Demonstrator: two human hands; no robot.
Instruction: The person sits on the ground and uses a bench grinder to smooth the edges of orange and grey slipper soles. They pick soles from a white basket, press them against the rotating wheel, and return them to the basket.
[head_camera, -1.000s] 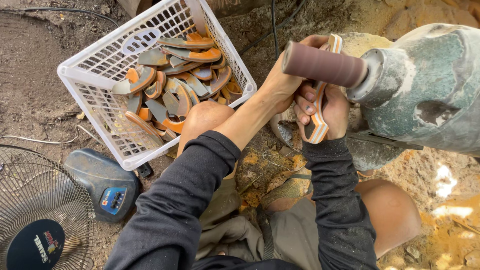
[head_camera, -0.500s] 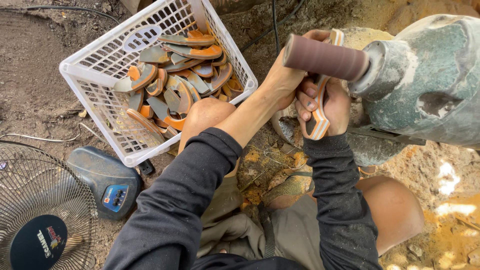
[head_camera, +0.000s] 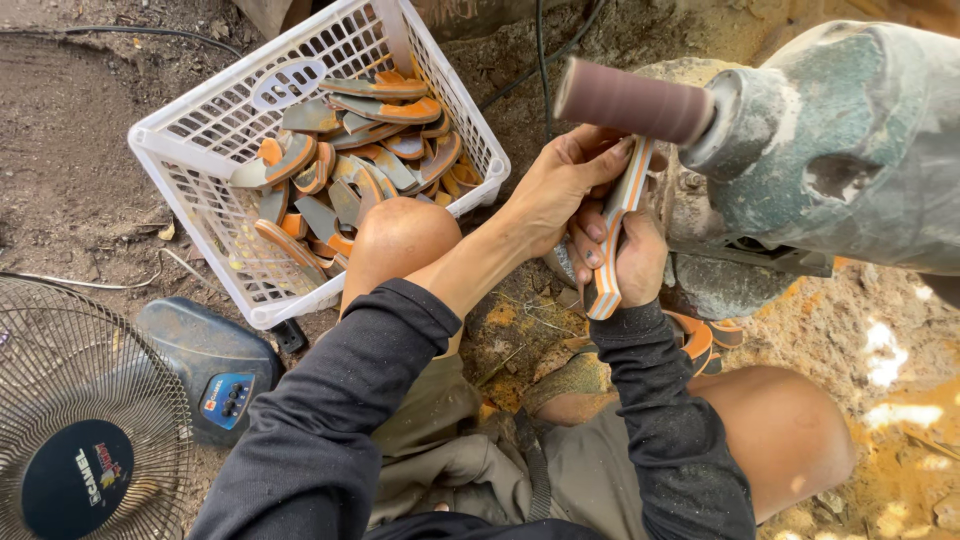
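Note:
Both my hands hold one curved, layered orange-and-grey piece (head_camera: 612, 250) upright under a brown sanding drum (head_camera: 632, 100). My left hand (head_camera: 555, 185) grips its upper part, fingertips close to the drum. My right hand (head_camera: 625, 262) wraps the lower part from the right. The piece's top end touches or nearly touches the drum's underside. The drum sticks out leftward from a dusty grey-green motor housing (head_camera: 850, 140).
A white plastic basket (head_camera: 200, 140) at upper left holds several similar orange-and-grey pieces (head_camera: 360, 160). A floor fan (head_camera: 90, 430) with a dark base (head_camera: 215, 370) stands at lower left. My bare knees (head_camera: 400, 240) flank a foot on dirt ground. More pieces (head_camera: 705, 335) lie under the motor.
My hands and the piece stay pressed at the drum, with only slight shifting of the piece. The view itself has drifted a little, so the basket and fan sit further right.

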